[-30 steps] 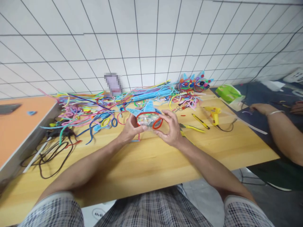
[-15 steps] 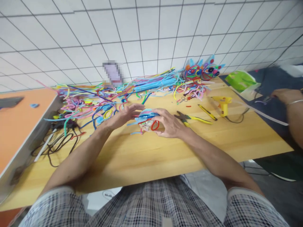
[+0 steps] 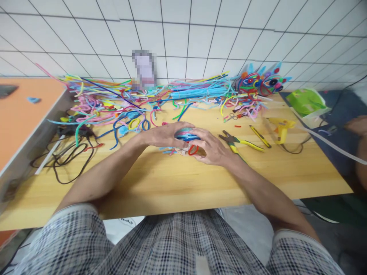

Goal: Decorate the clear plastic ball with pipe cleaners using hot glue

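Note:
Between my two hands is a rounded craft piece of wound pipe cleaners (image 3: 187, 134), mostly light and dark blue with some pink. A red pipe-cleaner loop (image 3: 193, 149) shows on its near, lower side. My left hand (image 3: 166, 134) curls over its left and far side. From the right, the fingers of my right hand (image 3: 212, 148) close around it. Short light-blue and pink ends (image 3: 169, 150) stick out low on the left. My fingers hide much of the piece. Just right of my right hand lie yellow-handled pliers (image 3: 233, 142).
Loose pipe cleaners (image 3: 197, 91) heap along the wall. Two finished pipe-cleaner faces (image 3: 271, 81) stand at back right. A yellow cutter knife (image 3: 260, 136), a yellow glue gun (image 3: 282, 128), small scissors (image 3: 231, 117) and black cables (image 3: 70, 160) lie about. Another person's hand (image 3: 357, 125) is at far right.
My left hand has come in from the left and now wraps the wound piece. My right hand remains around it. The view has shifted, and the other person's hand is farther right.

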`<state>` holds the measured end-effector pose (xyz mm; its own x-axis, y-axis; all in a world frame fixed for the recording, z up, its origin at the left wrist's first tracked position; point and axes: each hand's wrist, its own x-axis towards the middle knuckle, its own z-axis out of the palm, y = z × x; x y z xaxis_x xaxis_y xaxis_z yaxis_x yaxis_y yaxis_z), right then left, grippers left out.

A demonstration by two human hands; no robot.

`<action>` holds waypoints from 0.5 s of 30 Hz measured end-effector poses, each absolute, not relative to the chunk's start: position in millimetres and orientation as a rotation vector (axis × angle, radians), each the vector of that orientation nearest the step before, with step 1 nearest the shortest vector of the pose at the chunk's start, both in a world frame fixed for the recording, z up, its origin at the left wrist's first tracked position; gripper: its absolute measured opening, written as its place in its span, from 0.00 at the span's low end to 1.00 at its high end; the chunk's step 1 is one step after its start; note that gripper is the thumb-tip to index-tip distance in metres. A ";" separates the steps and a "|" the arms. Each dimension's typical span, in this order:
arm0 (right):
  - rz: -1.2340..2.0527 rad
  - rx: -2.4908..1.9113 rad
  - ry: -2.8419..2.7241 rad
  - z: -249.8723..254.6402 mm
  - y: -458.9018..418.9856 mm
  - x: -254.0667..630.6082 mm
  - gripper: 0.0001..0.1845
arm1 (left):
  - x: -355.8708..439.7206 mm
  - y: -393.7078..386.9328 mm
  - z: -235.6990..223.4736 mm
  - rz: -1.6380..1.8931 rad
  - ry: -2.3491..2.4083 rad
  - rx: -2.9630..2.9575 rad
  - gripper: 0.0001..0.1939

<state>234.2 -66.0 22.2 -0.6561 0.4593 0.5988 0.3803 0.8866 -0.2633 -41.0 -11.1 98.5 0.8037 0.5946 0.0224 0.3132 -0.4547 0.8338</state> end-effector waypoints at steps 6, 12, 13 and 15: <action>0.061 -0.705 -2.292 35.1 -73.6 245.6 0.27 | -43.2 -8.0 90.9 0.419 0.623 2.048 0.31; 0.035 -0.814 -2.235 31.1 -70.2 247.4 0.12 | -42.0 -9.1 89.5 0.421 0.618 2.048 0.29; 0.030 -0.798 -2.229 30.1 -69.6 246.9 0.13 | -41.5 -10.0 90.7 0.414 0.617 2.046 0.28; 0.015 -0.737 -2.211 28.8 -68.9 245.7 0.16 | -40.9 -11.9 93.2 0.396 0.623 2.037 0.28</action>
